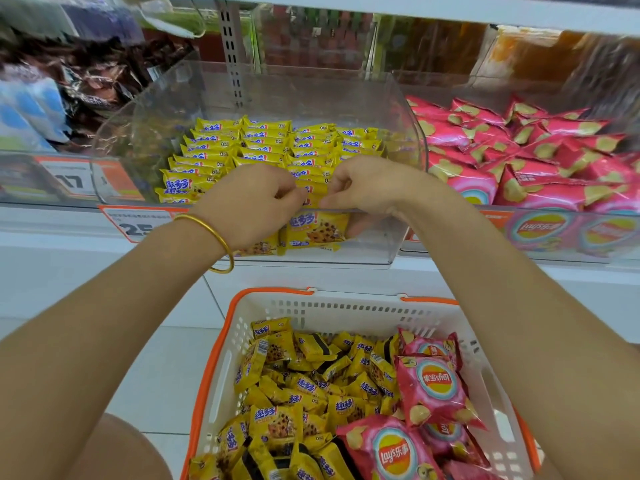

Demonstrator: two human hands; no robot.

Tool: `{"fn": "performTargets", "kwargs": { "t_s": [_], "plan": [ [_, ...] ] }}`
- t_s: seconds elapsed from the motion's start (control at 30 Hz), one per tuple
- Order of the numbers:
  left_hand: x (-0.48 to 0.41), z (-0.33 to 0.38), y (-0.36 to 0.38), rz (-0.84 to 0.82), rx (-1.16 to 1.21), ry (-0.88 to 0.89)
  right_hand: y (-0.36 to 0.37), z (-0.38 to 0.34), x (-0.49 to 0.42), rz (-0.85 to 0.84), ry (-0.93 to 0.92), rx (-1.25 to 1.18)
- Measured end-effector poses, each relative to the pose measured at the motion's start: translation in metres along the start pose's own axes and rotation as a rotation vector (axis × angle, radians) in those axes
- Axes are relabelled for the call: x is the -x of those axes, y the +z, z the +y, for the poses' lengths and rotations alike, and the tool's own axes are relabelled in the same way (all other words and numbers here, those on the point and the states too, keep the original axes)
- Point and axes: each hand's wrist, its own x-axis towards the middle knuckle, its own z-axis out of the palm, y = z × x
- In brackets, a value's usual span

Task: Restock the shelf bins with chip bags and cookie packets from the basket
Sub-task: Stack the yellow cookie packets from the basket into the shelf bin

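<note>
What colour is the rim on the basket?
The basket rim is orange; the head view shows it best.

Bare forearms, no sleeves; thin gold bangle [221,242] on left wrist.

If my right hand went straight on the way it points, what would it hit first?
Probably the packed cookie packets in the clear bin, just beyond the right hand; depth is unclear.

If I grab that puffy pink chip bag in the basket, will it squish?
Probably a bit: the pink chip bag looks puffed with air, so likely light and springy. Its shiny wrapper may feel slippery, and hard squeezing could crush chips.
</note>
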Motion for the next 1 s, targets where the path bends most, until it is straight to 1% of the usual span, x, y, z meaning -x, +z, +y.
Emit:
{"fn": "performTargets", "kwargs": {
  "t_s": [0.07, 0.17, 0.33, 0.47, 0.6, 0.7, 0.77, 0.8, 0.83, 0.9, 0.93, 0.97, 1.0],
  "plan": [
    [0.003, 0.002, 0.000, -0.014, 0.058, 0.026, -0.006, -0.001, 0.000, -0.064, 0.086, 0.025],
    [0.008, 0.004, 0.001, -0.032, 0.117, 0.067, -0.011, 0.000, -0.002, -0.127, 0.165, -0.032],
    [0.006, 0.001, 0.001, -0.032, 0.025, 0.049, -0.004, 0.001, -0.012, -0.147, 0.191, -0.044],
    [0.002, -0.002, 0.000, -0.090, -0.054, 0.024, -0.001, -0.002, -0.015, -0.166, 0.218, -0.045],
    [0.003, -0.003, -0.002, -0.164, -0.118, 0.019, 0.001, -0.008, -0.019, -0.204, 0.240, 0.023],
    [0.002, -0.004, 0.001, -0.148, -0.163, 0.024, 0.004, -0.008, -0.019, -0.249, 0.273, -0.033],
    [0.004, -0.007, 0.003, -0.072, -0.138, 0.046, 0.001, -0.008, -0.015, -0.249, 0.276, -0.051],
    [0.005, -0.007, 0.003, 0.000, -0.110, 0.084, -0.003, -0.009, -0.010, -0.209, 0.247, -0.011],
    [0.007, -0.007, 0.000, 0.087, -0.081, 0.132, -0.010, -0.011, -0.003, -0.121, 0.193, 0.078],
    [0.015, -0.001, -0.006, 0.253, -0.009, 0.230, -0.024, -0.014, 0.020, 0.146, 0.012, 0.243],
    [0.023, 0.004, -0.008, 0.293, 0.041, 0.255, -0.028, -0.015, 0.039, 0.270, -0.099, 0.195],
    [0.031, 0.008, -0.008, 0.290, 0.099, 0.266, -0.030, -0.014, 0.060, 0.350, -0.197, 0.037],
    [0.041, 0.013, -0.005, 0.237, 0.157, 0.277, -0.027, -0.013, 0.082, 0.373, -0.268, -0.146]
  ]
}}
